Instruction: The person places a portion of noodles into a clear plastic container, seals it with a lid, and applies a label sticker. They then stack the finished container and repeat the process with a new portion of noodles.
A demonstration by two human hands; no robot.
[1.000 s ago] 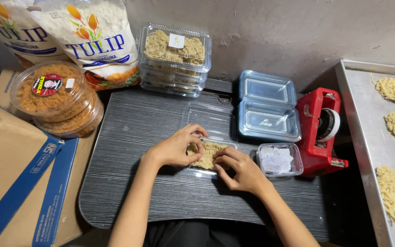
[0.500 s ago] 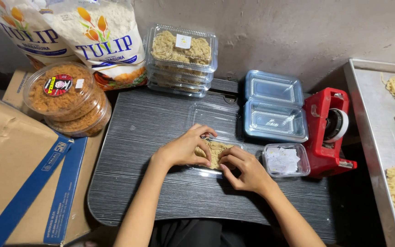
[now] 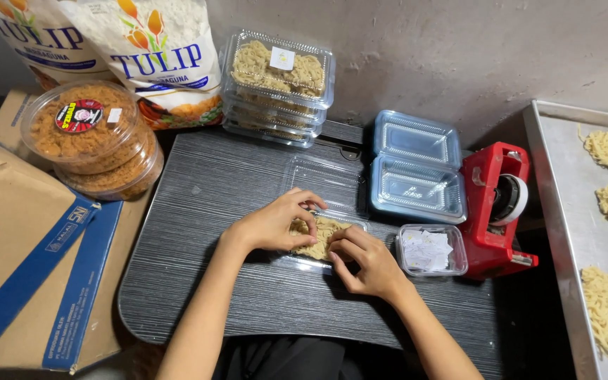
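Head view, dark woodgrain table (image 3: 198, 211) against grey wall (image 3: 459, 56), left hand (image 3: 272, 224) and right hand (image 3: 367, 262) fingers pressing noodle cake (image 3: 320, 236)

pale noodle block (image 3: 318, 236) lies flat in an open clear plastic tray (image 3: 325, 184) on the dark tabletop

The scene is dimly lit from above, with soft light on the grey wall (image 3: 459, 63) and dark table (image 3: 198, 211). Glare glints on the clear lids (image 3: 416, 169) (and the metal tray (image 3: 557, 211)). Corners darken; focus stays sharp, edges bending slightly.
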